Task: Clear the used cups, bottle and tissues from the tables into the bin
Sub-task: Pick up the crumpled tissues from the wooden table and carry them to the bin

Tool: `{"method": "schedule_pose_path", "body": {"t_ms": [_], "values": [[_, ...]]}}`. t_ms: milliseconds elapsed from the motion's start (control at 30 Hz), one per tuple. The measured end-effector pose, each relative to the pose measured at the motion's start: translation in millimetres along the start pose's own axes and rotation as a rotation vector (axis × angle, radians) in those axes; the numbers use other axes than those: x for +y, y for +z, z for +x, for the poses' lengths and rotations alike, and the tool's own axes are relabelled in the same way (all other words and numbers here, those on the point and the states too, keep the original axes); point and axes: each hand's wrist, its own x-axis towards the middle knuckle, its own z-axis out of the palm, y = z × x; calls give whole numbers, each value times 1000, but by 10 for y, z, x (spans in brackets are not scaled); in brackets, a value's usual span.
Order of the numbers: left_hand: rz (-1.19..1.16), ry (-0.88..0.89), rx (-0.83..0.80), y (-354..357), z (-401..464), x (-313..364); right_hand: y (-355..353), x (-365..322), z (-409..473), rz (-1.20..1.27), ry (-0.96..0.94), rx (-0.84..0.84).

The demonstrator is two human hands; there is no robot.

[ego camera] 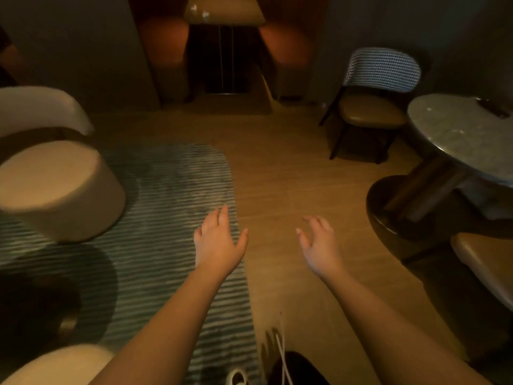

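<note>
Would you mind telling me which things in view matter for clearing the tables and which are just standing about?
For the job:
- left hand, open and empty
- right hand, open and empty
- round marble table, with a dark item too dim to name
- far table

Just standing about:
- checked chair
- beige stool
- striped rug

No bin shows.

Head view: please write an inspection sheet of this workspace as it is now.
Surface: round marble table at right, one small dark item on it, too dim to name; far table carries pale specks.
Job's things: no cup, bottle, tissue or bin clearly seen.
Clutter: nothing seen.
Grips: left hand and right hand open, empty, over the floor.
Cables: white cord at bottom edge.
Surroundings: striped rug, beige pouf, checked-back chair.
</note>
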Motion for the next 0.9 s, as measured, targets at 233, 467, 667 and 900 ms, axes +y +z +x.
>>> {"method": "schedule_pose_path", "body": {"t_ms": [233, 467, 667, 900], "values": [[12, 2, 22, 354, 2077, 256, 301, 238, 2165, 39, 43, 39], [37, -91, 21, 648, 4444, 612, 517, 465, 4722, 0, -16, -57], [51, -138, 42, 567, 6147, 952, 455, 333, 6544, -6, -71, -70], [14, -183, 68, 651, 8013, 990, 763, 247, 8504, -21, -88, -86]]}}
